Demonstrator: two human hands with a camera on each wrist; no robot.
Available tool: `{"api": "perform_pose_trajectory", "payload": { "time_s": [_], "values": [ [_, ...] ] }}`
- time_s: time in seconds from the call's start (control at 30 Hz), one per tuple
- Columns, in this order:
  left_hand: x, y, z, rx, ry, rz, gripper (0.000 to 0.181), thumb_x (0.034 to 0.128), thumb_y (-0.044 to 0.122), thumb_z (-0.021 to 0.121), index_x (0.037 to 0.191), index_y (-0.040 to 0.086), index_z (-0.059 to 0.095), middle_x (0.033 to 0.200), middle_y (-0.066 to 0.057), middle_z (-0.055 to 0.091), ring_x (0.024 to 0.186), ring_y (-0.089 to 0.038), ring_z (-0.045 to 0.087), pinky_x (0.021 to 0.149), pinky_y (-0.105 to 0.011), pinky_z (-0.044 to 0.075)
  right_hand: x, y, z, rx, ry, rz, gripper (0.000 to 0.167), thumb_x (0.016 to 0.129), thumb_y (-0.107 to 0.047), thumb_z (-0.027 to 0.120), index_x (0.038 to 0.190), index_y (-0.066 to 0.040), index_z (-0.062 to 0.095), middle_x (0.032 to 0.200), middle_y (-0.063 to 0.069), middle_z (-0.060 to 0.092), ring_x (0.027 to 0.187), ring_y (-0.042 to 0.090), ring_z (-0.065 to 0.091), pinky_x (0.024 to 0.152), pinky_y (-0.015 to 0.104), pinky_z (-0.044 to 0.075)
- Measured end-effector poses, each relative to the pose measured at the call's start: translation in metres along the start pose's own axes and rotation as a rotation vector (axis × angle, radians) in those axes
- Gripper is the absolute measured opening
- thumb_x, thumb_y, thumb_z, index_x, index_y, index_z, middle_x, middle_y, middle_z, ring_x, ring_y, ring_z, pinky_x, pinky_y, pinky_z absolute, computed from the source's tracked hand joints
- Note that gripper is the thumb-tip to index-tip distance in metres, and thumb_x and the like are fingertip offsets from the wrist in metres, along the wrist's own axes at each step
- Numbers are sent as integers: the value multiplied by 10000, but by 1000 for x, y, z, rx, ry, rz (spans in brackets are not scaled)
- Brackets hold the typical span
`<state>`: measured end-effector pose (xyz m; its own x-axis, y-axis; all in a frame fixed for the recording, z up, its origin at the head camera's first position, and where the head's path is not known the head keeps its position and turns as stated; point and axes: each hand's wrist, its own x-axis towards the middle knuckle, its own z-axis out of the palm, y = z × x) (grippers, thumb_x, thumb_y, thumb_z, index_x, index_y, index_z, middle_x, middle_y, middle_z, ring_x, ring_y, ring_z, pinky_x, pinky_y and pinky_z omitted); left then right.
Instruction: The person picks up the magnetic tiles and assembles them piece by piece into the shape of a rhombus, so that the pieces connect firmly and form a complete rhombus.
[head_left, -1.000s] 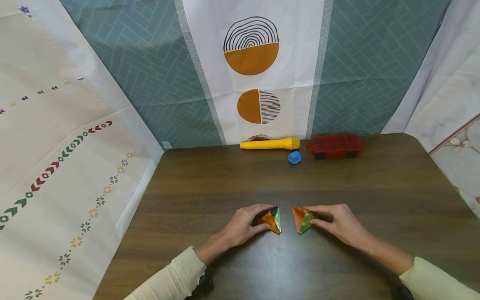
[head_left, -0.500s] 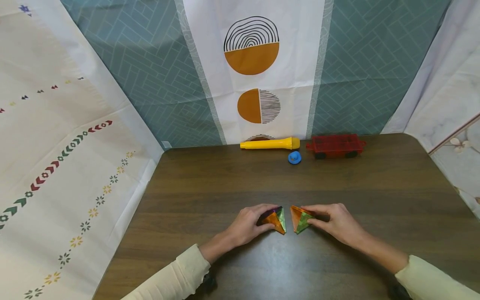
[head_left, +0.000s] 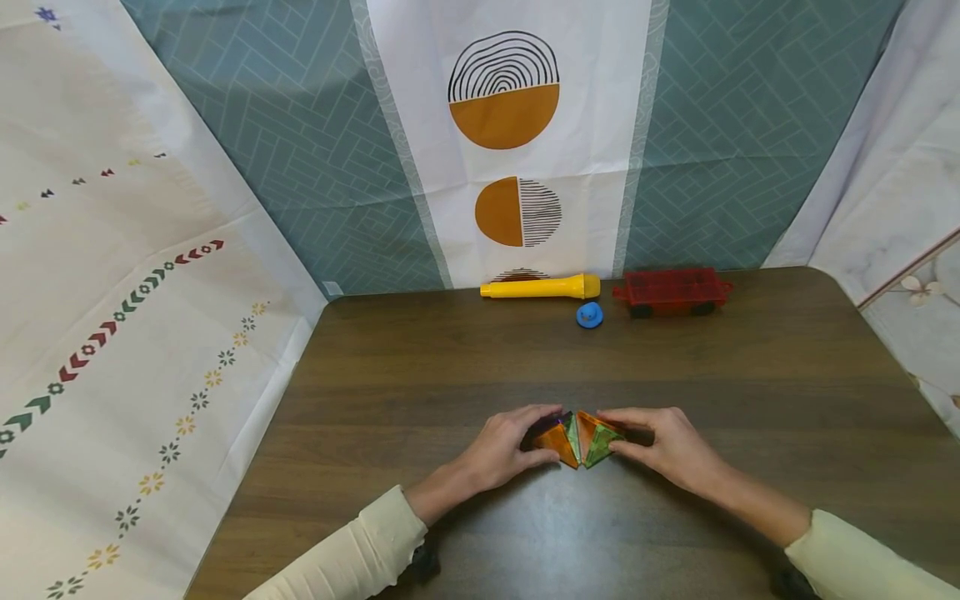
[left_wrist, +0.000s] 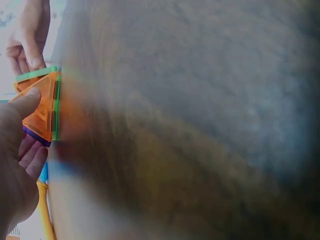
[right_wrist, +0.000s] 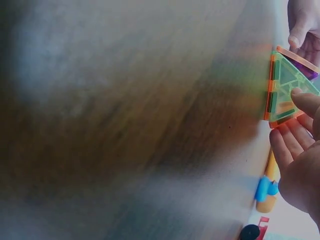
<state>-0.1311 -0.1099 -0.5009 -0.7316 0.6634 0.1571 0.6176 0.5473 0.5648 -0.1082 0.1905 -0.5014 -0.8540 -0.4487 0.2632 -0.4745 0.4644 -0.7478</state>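
Midway along the table's near half, my left hand (head_left: 498, 446) holds a small pyramid of see-through magnetic tiles (head_left: 557, 444) in orange, green and purple. Its thumb lies on the orange tile (left_wrist: 41, 112) in the left wrist view, with the fingers at the far side. Facing it, my right hand (head_left: 671, 442) grips a second pyramid of magnetic tiles (head_left: 602, 447), orange and green. The right thumb presses the green tile (right_wrist: 285, 85) in the right wrist view. The two pyramids meet or nearly meet along their facing sides; the head view leaves at most a thin gap.
Along the back edge of the wooden table (head_left: 390, 350) lie a yellow microphone-shaped toy (head_left: 540, 287), a small blue hat-like piece (head_left: 589, 315) and a red wheeled toy wagon (head_left: 671, 292). Patterned cloths (head_left: 300, 150) hang behind and at both sides.
Both hands have moved inward, the left one rightward and the right one slightly leftward. The gap between the two tile pyramids has nearly or fully closed.
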Motion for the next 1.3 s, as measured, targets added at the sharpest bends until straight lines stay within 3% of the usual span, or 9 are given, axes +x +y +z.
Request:
{"api": "perform_pose_trajectory", "payload": {
  "time_s": [0.93, 1.3],
  "values": [
    [0, 3, 6, 84, 2, -5, 576, 1003, 312, 770, 1519, 140, 580, 1419, -43, 679, 1216, -138, 673, 992, -349, 568, 1, 1, 6, -5, 21, 10, 442, 871, -56, 873, 1299, -74, 767, 1251, 89, 762, 1108, 278, 740, 871, 407, 623],
    [0, 4, 7, 84, 2, -3, 573, 1008, 314, 762, 1525, 152, 575, 1439, -35, 666, 1237, -134, 664, 1006, -338, 562, 6, -5, 8, 17, 58, -50, 423, 854, -6, 875, 1261, -73, 780, 1239, 75, 764, 1049, 235, 748, 797, 364, 637]
  ]
}}
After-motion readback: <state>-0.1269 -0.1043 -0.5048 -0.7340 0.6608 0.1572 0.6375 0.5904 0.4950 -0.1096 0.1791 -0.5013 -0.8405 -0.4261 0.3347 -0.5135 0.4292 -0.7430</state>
